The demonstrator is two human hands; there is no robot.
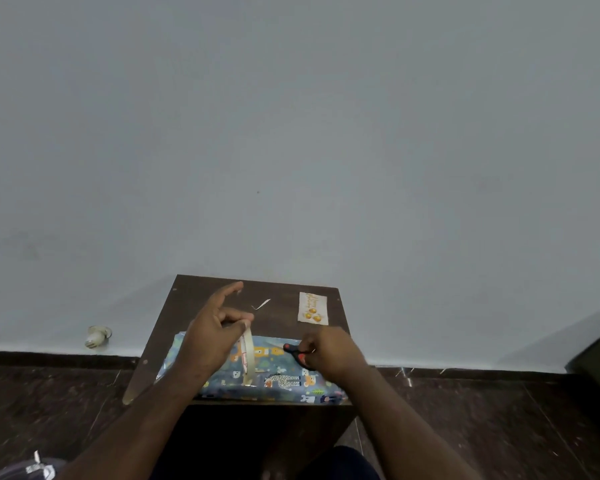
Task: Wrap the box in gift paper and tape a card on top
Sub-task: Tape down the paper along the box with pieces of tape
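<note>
From the head view, the box [257, 372], already covered in blue animal-print gift paper, lies along the near edge of a small dark wooden table [201, 292]. The card [312, 307] lies flat at the far right corner, well apart. The left hand [212, 336] pinches a tape roll [247, 355] upright over the box, forefinger outstretched. The right hand [329, 353] grips black-and-red scissors [297, 355] above the wrapping.

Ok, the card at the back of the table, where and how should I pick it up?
The card lies flat on the table, long edges running front to back. Probably come from above with your fingers, pinching across its narrow width or lifting a corner.
</note>
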